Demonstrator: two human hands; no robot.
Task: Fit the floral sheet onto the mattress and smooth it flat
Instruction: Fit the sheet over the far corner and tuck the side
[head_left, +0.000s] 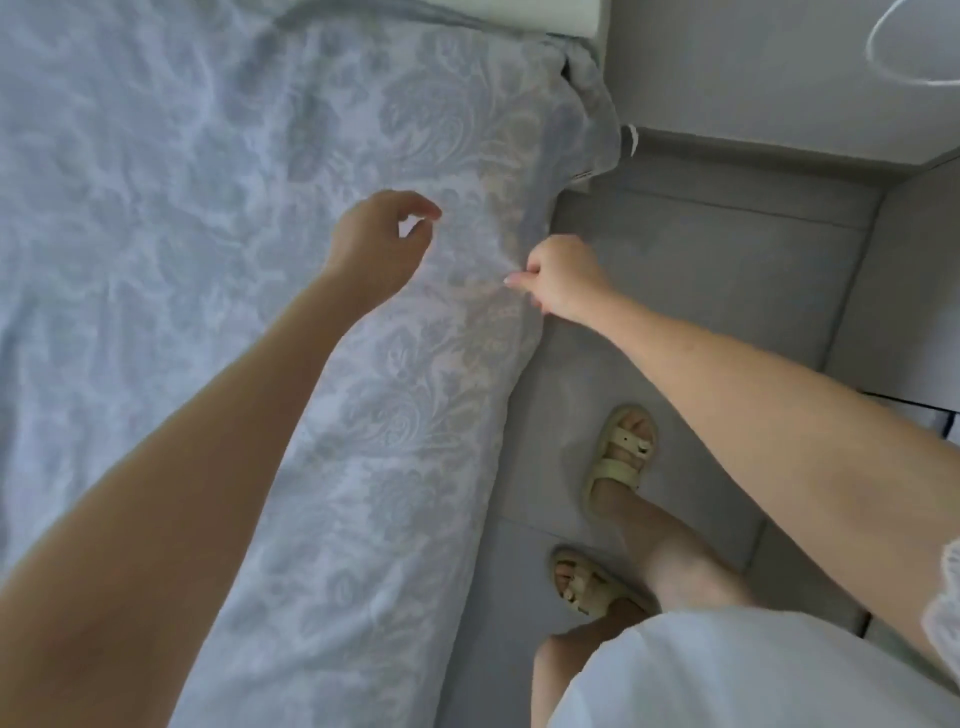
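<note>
The pale blue floral sheet (208, 208) covers the mattress and fills the left and centre of the view, with light wrinkles across it. Its right side drapes over the mattress edge, and a loose bunched corner (587, 104) hangs at the upper right. My right hand (561, 278) pinches the sheet at the mattress's right edge, fingers closed on the fabric. My left hand (376, 244) hovers just above the sheet to the left of it, fingers curled and apart, holding nothing.
Grey tiled floor (701, 291) runs along the right of the bed, where my feet in pale sandals (621, 457) stand. A white cabinet or wall panel (779, 78) rises at the upper right. A white pillow or headboard edge (519, 10) sits at the top.
</note>
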